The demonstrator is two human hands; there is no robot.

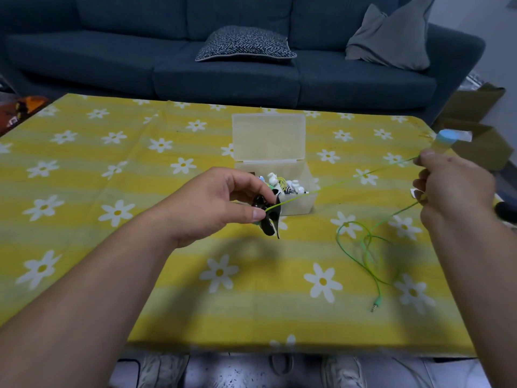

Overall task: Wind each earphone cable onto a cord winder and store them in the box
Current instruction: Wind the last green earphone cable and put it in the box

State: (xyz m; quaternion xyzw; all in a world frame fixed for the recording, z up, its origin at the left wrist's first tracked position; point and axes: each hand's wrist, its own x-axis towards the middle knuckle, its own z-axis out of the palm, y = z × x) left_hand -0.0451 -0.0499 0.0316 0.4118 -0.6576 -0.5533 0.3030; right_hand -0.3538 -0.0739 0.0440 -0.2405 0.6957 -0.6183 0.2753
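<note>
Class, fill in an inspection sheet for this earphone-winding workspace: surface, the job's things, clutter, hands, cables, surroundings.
Surface: yellow daisy tablecloth, flat.
Job's things: clear box, lid open, holding wound earphones; black cord winder.
Clutter: blurred blue-topped item at right edge, unidentifiable.
Hands: left hand grips the cord winder; right hand pinches the green earphone cable.
Cables: green earphone cable taut between the hands, slack loops and plug on the cloth.
Surroundings: blue sofa with cushions; cardboard boxes right.
</note>
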